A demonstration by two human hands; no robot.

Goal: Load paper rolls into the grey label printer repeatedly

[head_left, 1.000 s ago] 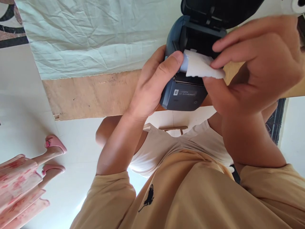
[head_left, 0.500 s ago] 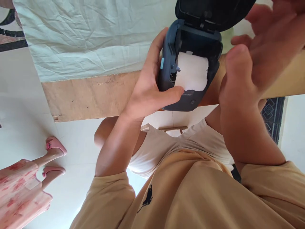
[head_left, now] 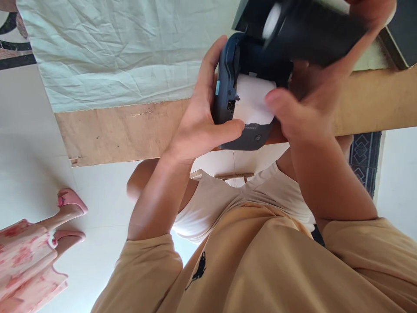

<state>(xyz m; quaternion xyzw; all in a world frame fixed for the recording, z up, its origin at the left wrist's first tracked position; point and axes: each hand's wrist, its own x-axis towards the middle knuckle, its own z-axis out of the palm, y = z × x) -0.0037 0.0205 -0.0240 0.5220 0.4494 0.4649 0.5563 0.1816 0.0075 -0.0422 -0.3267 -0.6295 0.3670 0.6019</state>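
A dark blue portable printer (head_left: 224, 98) with its black lid (head_left: 247, 17) raised is held by my left hand (head_left: 198, 126). My left fingers wrap its left side, with the thumb on the front edge by the power button. White paper (head_left: 254, 100), seemingly a roll, sits inside the open bay. My right hand (head_left: 312, 108) is at the printer's right, thumb over the paper's edge. Its other fingers are partly behind a motion-blurred black piece (head_left: 319, 37); whether this belongs to the lid I cannot tell.
A pale green cloth (head_left: 124, 52) covers most of the wooden table (head_left: 130, 134). Toward the right lies a dark flat object (head_left: 404, 34). Another person's pink slippers (head_left: 73, 202) and floral clothing (head_left: 26, 256) show at left. My knees are beneath the table edge.
My right hand has moved left, bringing its thumb over the paper. A blurred black piece now covers much of the lid area. The printer has shifted slightly left in view.
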